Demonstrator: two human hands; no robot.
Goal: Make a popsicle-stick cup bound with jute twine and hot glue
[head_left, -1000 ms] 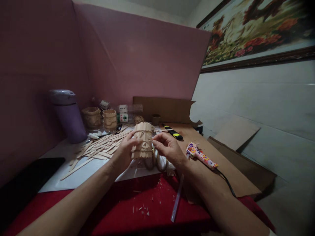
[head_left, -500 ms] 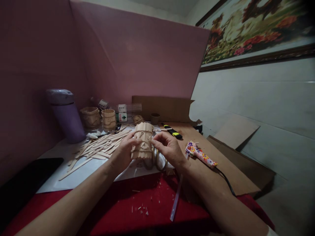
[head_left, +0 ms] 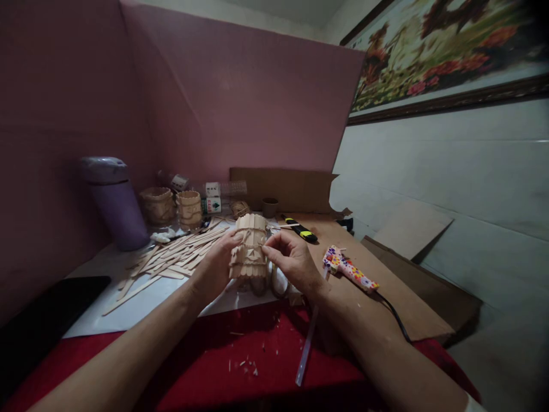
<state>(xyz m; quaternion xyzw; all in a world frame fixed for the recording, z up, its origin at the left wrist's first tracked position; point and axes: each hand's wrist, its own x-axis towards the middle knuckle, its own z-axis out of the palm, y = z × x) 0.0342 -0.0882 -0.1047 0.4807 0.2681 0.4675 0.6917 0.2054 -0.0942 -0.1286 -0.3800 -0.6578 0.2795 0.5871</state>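
A cup-shaped holder made of wooden craft sticks (head_left: 250, 246), with twine bands and small wood pieces on its side, is held slightly tilted above the table. My left hand (head_left: 218, 260) grips it from the left, fingers wrapped behind it. At its right side, my right hand (head_left: 291, 257) has thumb and forefinger pinched against the wall; whatever lies between those fingertips is too small to make out. Scissors (head_left: 278, 281) lie partly hidden below the holder. Left of it spreads a pile of loose craft sticks (head_left: 180, 254) on white paper.
Right, on cardboard (head_left: 398, 303), lie a flowered glue gun (head_left: 349, 270) with its cord and a black-yellow utility knife (head_left: 300, 229). A purple bottle (head_left: 118, 206), two finished-looking stick cups (head_left: 189, 210) and a twine ball (head_left: 240, 209) stand behind. Wood scraps dot the red cloth (head_left: 206, 366).
The holder has turned slightly in my left hand, so a small wood piece on its front shows more fully. My right fingertips stay by its right side.
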